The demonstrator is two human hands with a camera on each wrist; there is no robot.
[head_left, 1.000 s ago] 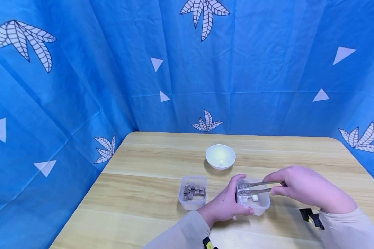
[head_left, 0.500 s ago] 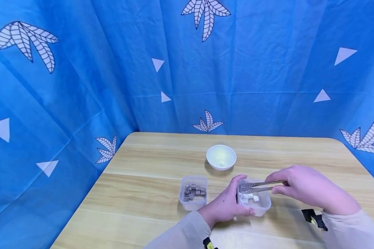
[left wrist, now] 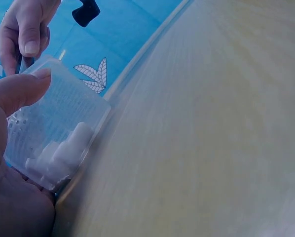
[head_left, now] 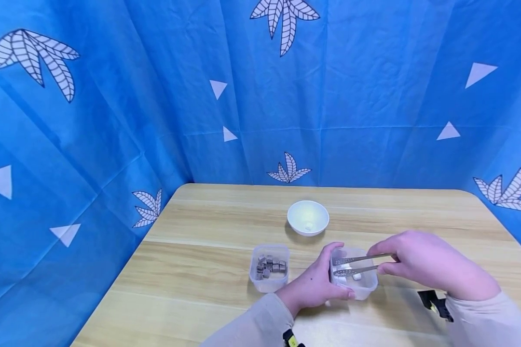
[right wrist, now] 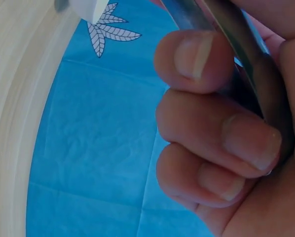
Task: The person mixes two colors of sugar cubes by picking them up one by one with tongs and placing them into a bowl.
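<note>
My left hand [head_left: 309, 285] grips a clear plastic container [head_left: 364, 292] from its left side, thumb on the near wall. Inside lie several small white cubes [head_left: 357, 276], also visible through the wall as white blocks [left wrist: 71, 148] in the left wrist view. Curled round a pair of metal tongs [head_left: 364, 259], my right hand [head_left: 431, 265] holds them from the right. The tongs' perforated tips are spread apart over the container, partly covering the cubes; whether a cube lies between them I cannot tell. In the right wrist view, my fingers [right wrist: 216, 128] wrap the tongs' handle.
Left of my left hand, a second clear container [head_left: 269, 287] holds several dark cubes [head_left: 267, 266]. A white bowl [head_left: 307, 212] with something small and white in it stands farther back. A blue patterned curtain [head_left: 260, 96] rises behind the wooden table [head_left: 178, 270].
The tongs' tips came closer together half a second ago and are spread apart again now, slightly lower in the container. My left hand keeps its grip in the same place.
</note>
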